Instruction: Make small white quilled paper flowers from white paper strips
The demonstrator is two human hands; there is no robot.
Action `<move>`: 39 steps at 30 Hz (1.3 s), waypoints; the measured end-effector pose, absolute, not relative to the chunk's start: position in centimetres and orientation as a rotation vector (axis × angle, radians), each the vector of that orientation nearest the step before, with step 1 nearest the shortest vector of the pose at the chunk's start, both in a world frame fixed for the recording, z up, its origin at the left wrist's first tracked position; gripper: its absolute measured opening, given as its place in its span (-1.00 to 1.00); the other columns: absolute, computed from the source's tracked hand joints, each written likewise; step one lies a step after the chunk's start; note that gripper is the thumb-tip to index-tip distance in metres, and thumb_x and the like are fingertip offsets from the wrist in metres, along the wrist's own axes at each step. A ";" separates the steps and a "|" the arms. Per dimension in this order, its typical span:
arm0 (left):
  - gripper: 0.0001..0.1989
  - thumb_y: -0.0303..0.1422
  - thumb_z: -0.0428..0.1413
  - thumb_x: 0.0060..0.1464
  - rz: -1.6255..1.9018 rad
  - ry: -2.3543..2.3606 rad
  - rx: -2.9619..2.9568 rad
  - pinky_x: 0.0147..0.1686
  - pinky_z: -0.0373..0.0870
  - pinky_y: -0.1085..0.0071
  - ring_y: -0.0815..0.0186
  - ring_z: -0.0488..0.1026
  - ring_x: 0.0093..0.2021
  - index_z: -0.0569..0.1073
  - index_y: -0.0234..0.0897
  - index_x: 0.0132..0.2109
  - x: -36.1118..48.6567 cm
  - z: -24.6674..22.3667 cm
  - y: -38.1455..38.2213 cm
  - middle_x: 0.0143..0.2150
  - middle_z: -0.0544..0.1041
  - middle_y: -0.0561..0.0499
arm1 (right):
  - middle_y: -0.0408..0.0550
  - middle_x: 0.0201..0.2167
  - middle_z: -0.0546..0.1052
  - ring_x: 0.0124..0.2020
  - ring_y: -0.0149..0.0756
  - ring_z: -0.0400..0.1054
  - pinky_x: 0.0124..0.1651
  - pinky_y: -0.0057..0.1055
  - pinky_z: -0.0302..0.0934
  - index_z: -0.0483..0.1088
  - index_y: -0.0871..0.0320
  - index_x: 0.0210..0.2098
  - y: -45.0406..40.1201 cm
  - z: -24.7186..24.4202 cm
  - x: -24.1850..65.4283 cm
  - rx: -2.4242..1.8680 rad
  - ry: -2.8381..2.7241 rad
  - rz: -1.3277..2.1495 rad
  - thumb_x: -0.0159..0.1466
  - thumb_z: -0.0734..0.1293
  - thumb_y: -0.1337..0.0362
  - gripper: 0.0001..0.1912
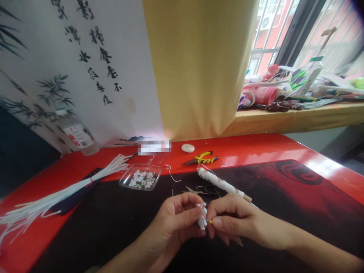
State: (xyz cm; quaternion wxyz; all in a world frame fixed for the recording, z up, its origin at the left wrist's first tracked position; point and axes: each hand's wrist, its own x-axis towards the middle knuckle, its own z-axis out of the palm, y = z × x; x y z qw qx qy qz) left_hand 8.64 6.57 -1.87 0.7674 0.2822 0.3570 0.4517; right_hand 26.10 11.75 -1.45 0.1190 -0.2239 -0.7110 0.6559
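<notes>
My left hand (180, 218) is closed in a pinch on a small white petalled piece (202, 223), like a little flower of folded strips. Facing it, my right hand (239, 216) grips a thin tool with a yellow part (211, 222) between thumb and forefinger. The tool's slim end points left and meets the white piece; whether it passes through cannot be seen. Just beyond my hands lie small scissors (196, 190) with dark handles and a stick wound with white cord (218, 181).
On the dark mat (108, 227) stands a clear dish (123, 184) of white flower beads. Left of it lies a bundle of white strands (68, 187). Yellow-black pliers (203, 157) and a white oval object (188, 148) lie behind. A plastic bottle (76, 134) stands by the wall.
</notes>
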 end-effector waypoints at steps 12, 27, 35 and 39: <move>-0.98 -0.52 0.06 0.00 1.057 0.693 0.624 -0.36 0.28 0.49 0.43 0.36 -0.46 0.38 -0.37 -0.38 8.6 -1.5 6.5 -0.47 0.40 0.02 | -0.16 -0.59 0.29 -0.62 -0.53 0.13 -0.61 -0.62 0.06 0.36 0.23 -0.35 10.7 -2.1 25.7 -0.667 -2.040 1.713 0.24 0.17 0.18 -0.75; -0.96 -0.49 0.12 -0.03 1.124 0.706 0.498 -0.40 0.33 0.59 0.49 0.35 -0.47 0.39 -0.39 -0.40 8.8 -2.0 6.5 -0.49 0.40 0.06 | -0.16 -0.50 0.34 -0.47 -0.46 0.18 -0.39 -0.53 0.08 0.31 0.17 -0.34 10.9 -1.7 25.8 -0.572 -2.297 1.165 0.26 0.13 0.36 -0.86; -0.94 -0.55 0.07 0.01 1.167 0.728 0.352 -0.36 0.37 0.63 0.52 0.39 -0.44 0.40 -0.39 -0.41 9.2 -1.3 5.9 -0.43 0.44 0.03 | -0.08 -0.47 0.37 -0.49 -0.40 0.20 -0.45 -0.45 0.06 0.28 0.23 -0.22 10.7 -2.7 25.9 -0.471 -2.371 0.354 0.18 0.16 0.48 -0.82; -0.93 -0.56 0.09 0.00 1.158 0.715 0.312 -0.36 0.37 0.64 0.52 0.39 -0.43 0.39 -0.40 -0.42 9.2 -1.5 5.8 -0.43 0.44 0.03 | -0.06 -0.46 0.38 -0.48 -0.39 0.20 -0.45 -0.45 0.06 0.29 0.24 -0.23 10.9 -2.8 25.7 -0.449 -2.357 0.305 0.18 0.17 0.49 -0.83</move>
